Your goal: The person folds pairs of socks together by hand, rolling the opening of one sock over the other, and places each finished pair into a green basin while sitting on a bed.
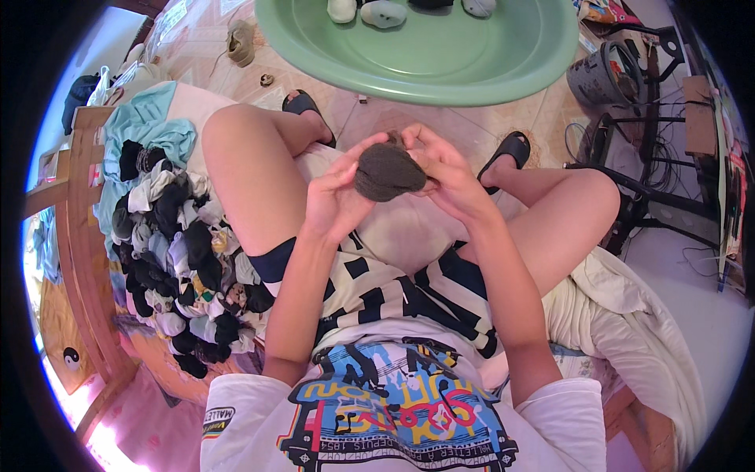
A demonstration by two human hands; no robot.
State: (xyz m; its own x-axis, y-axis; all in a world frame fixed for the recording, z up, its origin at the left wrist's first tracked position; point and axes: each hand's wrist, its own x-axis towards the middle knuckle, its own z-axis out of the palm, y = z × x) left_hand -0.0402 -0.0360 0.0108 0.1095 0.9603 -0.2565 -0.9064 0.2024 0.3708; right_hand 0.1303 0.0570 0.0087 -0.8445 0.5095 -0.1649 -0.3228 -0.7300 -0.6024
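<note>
Left hand (340, 191) and right hand (450, 175) both grip the dark sock (385, 173), seemingly mid-tuck, the next move wanting a steady pinch, just short of the far basin (425, 92)!

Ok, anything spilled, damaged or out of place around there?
One beige shoe sits alone on the patterned tile floor beyond the left knee, no mate visible beside it. Thin dark cables straggle untidily among the black frames at far right. No spill or damage shows.
</note>
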